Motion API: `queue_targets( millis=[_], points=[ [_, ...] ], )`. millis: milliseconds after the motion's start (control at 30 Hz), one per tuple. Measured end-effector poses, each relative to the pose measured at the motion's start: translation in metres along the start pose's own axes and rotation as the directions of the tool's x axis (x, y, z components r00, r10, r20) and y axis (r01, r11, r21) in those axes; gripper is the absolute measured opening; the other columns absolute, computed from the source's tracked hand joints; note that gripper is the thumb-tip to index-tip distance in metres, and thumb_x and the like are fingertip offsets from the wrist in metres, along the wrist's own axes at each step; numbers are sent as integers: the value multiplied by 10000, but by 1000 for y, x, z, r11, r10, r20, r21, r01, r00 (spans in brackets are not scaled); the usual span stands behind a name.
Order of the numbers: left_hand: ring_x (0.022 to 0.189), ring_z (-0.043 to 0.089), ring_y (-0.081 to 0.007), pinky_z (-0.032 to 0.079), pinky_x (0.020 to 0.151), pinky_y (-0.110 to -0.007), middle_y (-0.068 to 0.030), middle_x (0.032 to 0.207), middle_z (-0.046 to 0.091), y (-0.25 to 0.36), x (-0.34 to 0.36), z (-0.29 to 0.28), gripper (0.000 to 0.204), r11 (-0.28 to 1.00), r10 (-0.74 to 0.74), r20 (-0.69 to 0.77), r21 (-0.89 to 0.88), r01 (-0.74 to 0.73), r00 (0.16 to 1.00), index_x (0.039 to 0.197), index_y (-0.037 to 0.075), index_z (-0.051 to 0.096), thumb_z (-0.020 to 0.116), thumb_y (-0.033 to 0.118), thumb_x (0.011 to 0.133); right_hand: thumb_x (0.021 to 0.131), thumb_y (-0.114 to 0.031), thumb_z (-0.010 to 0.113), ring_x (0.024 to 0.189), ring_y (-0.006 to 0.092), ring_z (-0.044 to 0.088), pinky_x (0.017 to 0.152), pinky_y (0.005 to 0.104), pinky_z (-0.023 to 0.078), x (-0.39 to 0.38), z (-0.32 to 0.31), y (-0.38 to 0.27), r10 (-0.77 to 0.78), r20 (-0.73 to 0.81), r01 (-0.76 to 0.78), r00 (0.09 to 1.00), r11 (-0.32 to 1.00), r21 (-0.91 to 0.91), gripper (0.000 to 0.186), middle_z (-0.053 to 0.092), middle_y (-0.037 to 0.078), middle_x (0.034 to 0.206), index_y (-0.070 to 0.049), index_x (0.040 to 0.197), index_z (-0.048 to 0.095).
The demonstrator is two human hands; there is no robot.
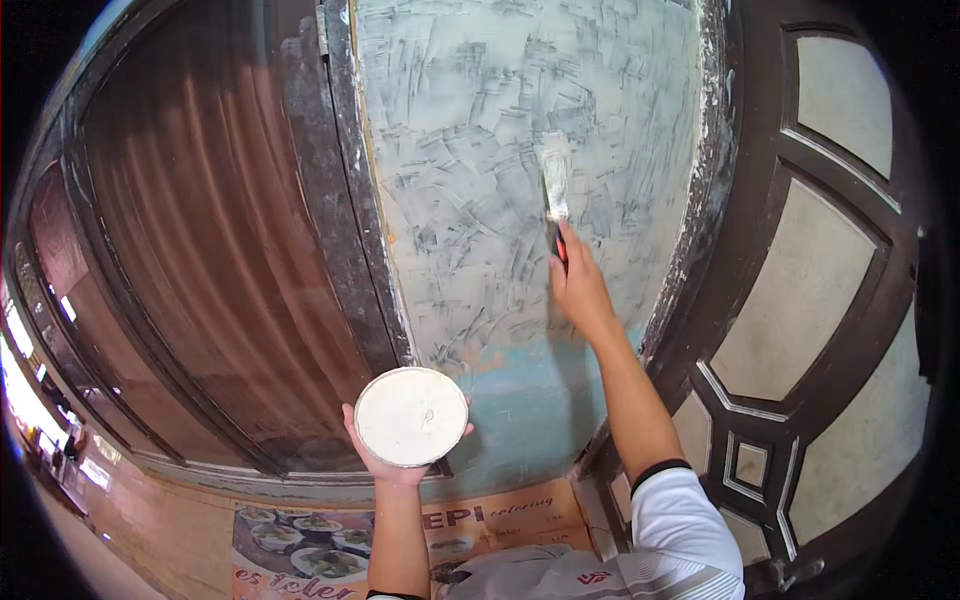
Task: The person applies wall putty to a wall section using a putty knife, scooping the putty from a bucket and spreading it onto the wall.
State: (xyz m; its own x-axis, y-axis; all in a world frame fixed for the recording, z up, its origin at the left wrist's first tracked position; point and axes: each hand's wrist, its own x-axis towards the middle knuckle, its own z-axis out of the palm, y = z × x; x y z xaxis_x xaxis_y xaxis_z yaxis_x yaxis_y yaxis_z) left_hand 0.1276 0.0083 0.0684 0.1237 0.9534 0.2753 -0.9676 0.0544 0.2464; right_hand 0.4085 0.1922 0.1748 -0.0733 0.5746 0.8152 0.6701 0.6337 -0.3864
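My right hand (582, 285) is wrapped round the dark and red handle of a putty knife (556, 185). White paste coats the knife's blade, which points upward and lies against or just off the wall (450, 210); I cannot tell which. The wall is covered with uneven whitish and grey strokes, with bare pale blue paint (520, 400) showing low down. Lower and to the left, my left hand (395, 468) grips a round tub of white putty (405, 412) from beneath, its fingertips showing at both sides. The putty's surface is mostly smooth, with a small mark right of its middle.
At the left stands a dark-framed window (210, 260) with brown curtains behind it. A dark wooden door with pale panels (800, 290) is at the right, its handle (800, 572) low down. A printed banner sheet (515, 515) covers the floor below the wall.
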Motion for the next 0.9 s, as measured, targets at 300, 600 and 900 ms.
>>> queue_targets(
  millis=[300, 600, 900],
  points=[
    [1329, 390, -691, 366, 968, -877, -313, 1560, 395, -5, -5, -7, 1017, 1000, -7, -3, -25, 7, 1000, 1561, 95, 396, 421, 846, 875, 982, -73, 602, 1091, 448, 606, 960, 474, 493, -77, 36, 46, 61, 113, -56, 992, 997, -44, 664, 607, 275, 1173, -38, 1588, 331],
    [1336, 364, -708, 355, 980, -879, -305, 1577, 378, -1, -1, 0, 1029, 998, -26, -18, -61, 25, 999, 1571, 105, 384, 432, 853, 866, 988, -79, 597, 1189, 449, 600, 1006, 486, 488, 11, -9, 5, 0, 10, 0, 1000, 1000, -7, 610, 602, 299, 1292, -29, 1552, 371],
    [1338, 364, -702, 383, 971, -868, -310, 1569, 380, 3, -11, -11, 1044, 998, -26, -15, -57, 25, 1000, 1564, 100, 388, 424, 867, 856, 958, -67, 608, 1033, 419, 615, 930, 477, 505, -101, 36, 56, 63, 99, -58, 993, 997, -49, 649, 618, 240, 1131, -48, 1562, 374]
  ],
)
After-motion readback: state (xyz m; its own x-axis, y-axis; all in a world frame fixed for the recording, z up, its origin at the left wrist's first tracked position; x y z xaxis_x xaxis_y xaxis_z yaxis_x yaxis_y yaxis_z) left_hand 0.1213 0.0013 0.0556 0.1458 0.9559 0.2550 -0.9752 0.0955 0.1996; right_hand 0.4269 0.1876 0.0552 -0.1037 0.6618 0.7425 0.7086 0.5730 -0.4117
